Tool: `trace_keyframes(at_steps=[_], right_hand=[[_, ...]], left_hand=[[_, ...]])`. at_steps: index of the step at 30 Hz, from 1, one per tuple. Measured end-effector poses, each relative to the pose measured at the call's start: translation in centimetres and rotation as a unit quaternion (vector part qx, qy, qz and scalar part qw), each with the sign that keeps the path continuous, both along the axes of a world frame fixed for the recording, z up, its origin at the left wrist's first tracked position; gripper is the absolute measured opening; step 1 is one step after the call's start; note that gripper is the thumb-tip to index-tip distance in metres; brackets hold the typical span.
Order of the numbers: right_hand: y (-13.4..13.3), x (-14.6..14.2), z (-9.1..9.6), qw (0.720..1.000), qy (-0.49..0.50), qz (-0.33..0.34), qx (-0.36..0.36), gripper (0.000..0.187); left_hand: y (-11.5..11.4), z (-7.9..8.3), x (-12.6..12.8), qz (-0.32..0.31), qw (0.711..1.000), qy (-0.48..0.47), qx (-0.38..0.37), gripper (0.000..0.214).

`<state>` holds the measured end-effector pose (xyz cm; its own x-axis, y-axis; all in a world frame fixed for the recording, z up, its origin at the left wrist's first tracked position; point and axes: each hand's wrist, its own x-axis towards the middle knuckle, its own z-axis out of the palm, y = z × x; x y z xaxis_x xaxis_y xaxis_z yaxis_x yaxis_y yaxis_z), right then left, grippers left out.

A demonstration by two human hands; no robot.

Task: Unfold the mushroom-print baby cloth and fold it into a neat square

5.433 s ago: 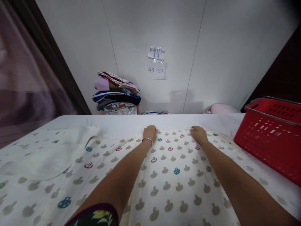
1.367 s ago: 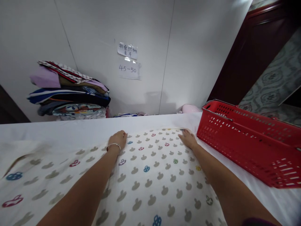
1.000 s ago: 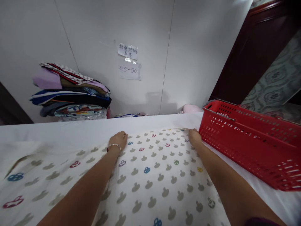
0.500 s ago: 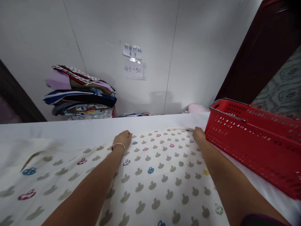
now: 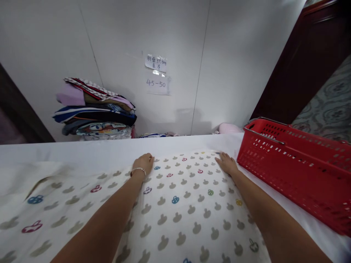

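A white cloth [image 5: 189, 190] printed with grey and coloured mushrooms lies across the table, with one part folded over the rest on the right. My left hand [image 5: 143, 163], with a bracelet at the wrist, is closed at the far left corner of the folded part; its fingertips pinch the cloth edge there. At the far right corner, my right hand [image 5: 227, 163] lies flat on the cloth with fingers spread. Further left, the cloth's other part [image 5: 63, 204] spreads out with a loose, raised edge.
A red plastic basket [image 5: 290, 171] with metal handles stands on the white table [image 5: 82, 153] at the right. Behind the table rises a stack of folded fabrics [image 5: 95, 109]. Two paper notes [image 5: 159, 84] are taped to the wall, and a pink item [image 5: 229, 128] shows beyond the table edge.
My right hand has let go of the far right corner and flattened onto the cloth, slightly nearer and to the left. My left hand has stayed in place.
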<state>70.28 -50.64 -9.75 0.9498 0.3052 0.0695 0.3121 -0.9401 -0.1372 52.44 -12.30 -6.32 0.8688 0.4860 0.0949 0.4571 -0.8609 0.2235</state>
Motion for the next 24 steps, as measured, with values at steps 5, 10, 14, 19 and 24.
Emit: trace_keyframes(at_steps=[5, 10, 14, 19, 24], right_hand=[[0.2, -0.1, 0.7, 0.999, 0.039, -0.016, -0.012, 0.057], [-1.1, -4.8, 1.1, 0.999, 0.04, -0.012, -0.011, 0.053], [-5.1, -10.6, 0.9, 0.998, 0.057, -0.012, -0.005, 0.054], [-13.0, -17.9, 0.0, 0.998, 0.057, -0.02, 0.005, 0.063], [-20.0, -23.0, -2.2, 0.999, 0.012, -0.038, 0.025, 0.063]], left_hand=[[0.2, -0.2, -0.1, -0.025, 1.0, -0.004, 0.011, 0.032], [-0.7, 0.5, -1.7, -0.059, 0.998, -0.004, 0.036, 0.033], [-2.6, 1.2, -5.6, -0.145, 0.986, -0.02, 0.073, 0.041], [-5.2, -0.2, -13.9, -0.234, 0.971, 0.008, 0.042, 0.049], [-7.3, -2.7, -22.6, -0.279, 0.96, 0.023, -0.005, 0.057]])
